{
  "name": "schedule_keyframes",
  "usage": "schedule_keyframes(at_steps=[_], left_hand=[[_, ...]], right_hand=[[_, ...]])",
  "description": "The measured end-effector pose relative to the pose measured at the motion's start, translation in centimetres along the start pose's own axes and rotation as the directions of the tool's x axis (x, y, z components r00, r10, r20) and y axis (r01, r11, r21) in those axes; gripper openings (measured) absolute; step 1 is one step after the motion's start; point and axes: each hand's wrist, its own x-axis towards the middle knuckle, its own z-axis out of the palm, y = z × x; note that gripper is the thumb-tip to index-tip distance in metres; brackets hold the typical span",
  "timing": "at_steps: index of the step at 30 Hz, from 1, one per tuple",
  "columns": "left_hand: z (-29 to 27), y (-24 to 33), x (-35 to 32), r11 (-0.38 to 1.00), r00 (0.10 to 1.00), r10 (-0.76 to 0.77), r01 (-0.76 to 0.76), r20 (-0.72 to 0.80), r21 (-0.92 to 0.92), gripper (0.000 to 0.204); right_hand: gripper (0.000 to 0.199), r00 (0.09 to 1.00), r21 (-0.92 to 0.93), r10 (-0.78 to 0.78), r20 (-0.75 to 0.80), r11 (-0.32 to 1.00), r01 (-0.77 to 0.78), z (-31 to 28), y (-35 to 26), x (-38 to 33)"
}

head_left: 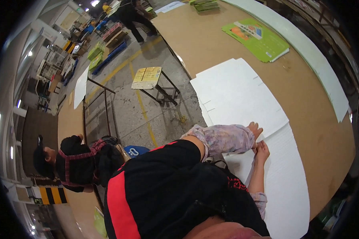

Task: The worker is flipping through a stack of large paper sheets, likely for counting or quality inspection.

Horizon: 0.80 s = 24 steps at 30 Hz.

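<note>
A large white cardboard sheet (pixel 239 95) with short slits along its sides lies on the brown table, close in front of me. A second white panel (pixel 287 179) adjoins it on the near right; I cannot tell whether the two are one piece. My left hand (pixel 255 130), below a patterned sleeve, rests on the white cardboard by the seam with its fingers spread. Just beneath it, my right hand (pixel 261 152) has its fingers pressed together at the cardboard's edge. The fingertips of the two hands are close together, and what lies under them is partly hidden.
Green printed sheets (pixel 259 40) lie farther along the brown table (pixel 323 143), with a green stack (pixel 204 4) beyond. Long white boards (pixel 307 51) line its far side. A stool (pixel 146 77) stands on the floor. One person (pixel 75 163) works at another table; another (pixel 129 16) stands farther off.
</note>
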Motion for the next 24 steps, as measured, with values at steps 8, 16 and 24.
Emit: schedule_keyframes(at_steps=[8, 16, 24], left_hand=[[-0.6, -0.6, 0.1, 1.0, 1.0, -0.002, 0.002, -0.021, 0.004, 0.064], [-0.3, -1.0, 0.5, 0.998, 1.0, -0.028, 0.028, 0.0, -0.061, 0.066], [1.3, -1.2, 1.2, 0.999, 0.999, -0.004, 0.003, -0.05, -0.032, 0.068]], right_hand=[[0.033, 1.0, 0.062, 0.003, -0.013, 0.998, -0.002, 0.7, -0.3, 0.6], [0.031, 0.999, 0.006, -0.012, -0.032, 1.0, 0.013, 0.7, 0.5, 1.5], [0.031, 0.999, -0.018, 0.028, -0.028, 0.999, -0.029, 0.7, -0.9, 0.7]])
